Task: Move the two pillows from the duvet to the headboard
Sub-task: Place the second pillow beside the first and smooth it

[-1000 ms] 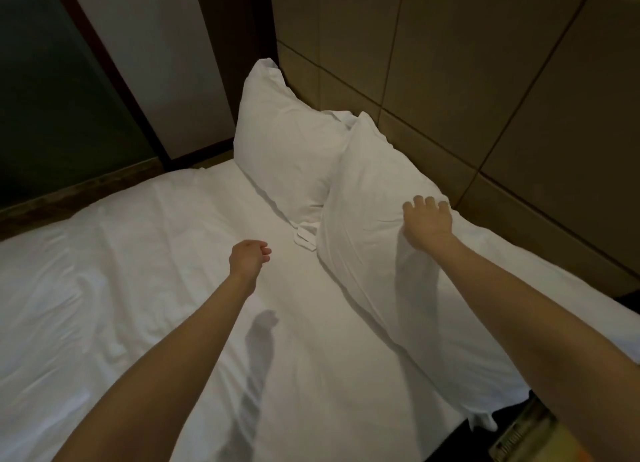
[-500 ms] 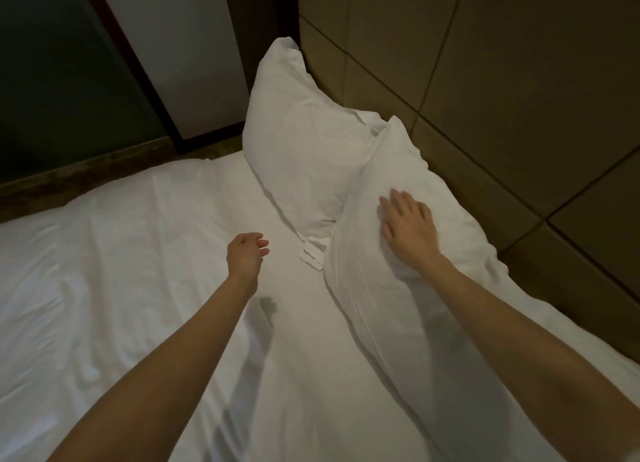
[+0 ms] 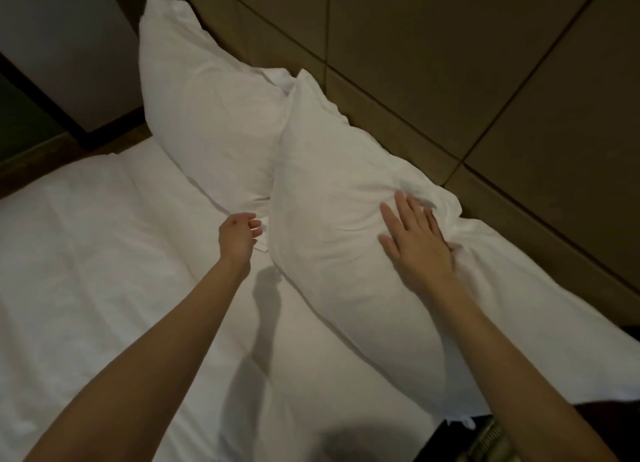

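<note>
Two white pillows lean against the brown panelled headboard (image 3: 485,63). The far pillow (image 3: 207,115) stands upright at the back left. The near pillow (image 3: 339,198) overlaps its lower right corner and stretches towards me along the headboard. My right hand (image 3: 414,243) lies flat on the near pillow, fingers spread, pressing into its face. My left hand (image 3: 239,236) hovers with loosely curled fingers just left of the near pillow's lower left corner, holding nothing. The white duvet (image 3: 86,271) covers the bed on the left.
A dark-framed panel and wall (image 3: 52,63) rise beyond the bed's far edge at the upper left. A wooden ledge (image 3: 41,157) runs along that edge. Something dark with a patterned item (image 3: 485,437) sits by the bed's near right edge.
My right hand has slid down the near pillow's face and flattened on it. My left hand has moved up and right, close to the pillow's corner. The view has come closer.
</note>
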Action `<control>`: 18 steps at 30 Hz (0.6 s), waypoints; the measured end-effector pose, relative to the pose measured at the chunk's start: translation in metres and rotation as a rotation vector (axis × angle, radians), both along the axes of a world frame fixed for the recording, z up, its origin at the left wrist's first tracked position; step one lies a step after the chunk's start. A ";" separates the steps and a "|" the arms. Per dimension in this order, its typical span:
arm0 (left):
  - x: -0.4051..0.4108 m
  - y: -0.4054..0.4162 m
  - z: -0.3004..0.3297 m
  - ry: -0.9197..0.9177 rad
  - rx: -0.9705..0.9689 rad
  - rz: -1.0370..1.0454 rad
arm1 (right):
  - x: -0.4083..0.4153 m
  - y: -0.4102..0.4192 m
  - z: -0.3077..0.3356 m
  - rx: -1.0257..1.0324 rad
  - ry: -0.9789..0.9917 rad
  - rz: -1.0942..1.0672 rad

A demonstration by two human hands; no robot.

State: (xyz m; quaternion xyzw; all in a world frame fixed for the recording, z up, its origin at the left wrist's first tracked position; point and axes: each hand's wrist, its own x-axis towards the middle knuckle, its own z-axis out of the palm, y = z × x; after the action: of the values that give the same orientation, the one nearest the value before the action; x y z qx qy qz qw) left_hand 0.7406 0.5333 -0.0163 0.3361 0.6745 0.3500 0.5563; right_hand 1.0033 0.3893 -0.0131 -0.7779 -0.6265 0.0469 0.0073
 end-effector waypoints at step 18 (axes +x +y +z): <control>-0.032 -0.010 -0.002 0.167 0.106 0.177 | -0.060 0.079 0.021 0.271 0.035 0.363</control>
State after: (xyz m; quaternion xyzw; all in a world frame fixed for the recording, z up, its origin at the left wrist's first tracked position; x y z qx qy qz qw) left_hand 0.7085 0.5230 -0.0179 0.3320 0.7262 0.4038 0.4465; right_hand 0.9431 0.4686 0.0083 -0.6434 -0.7566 -0.0236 0.1142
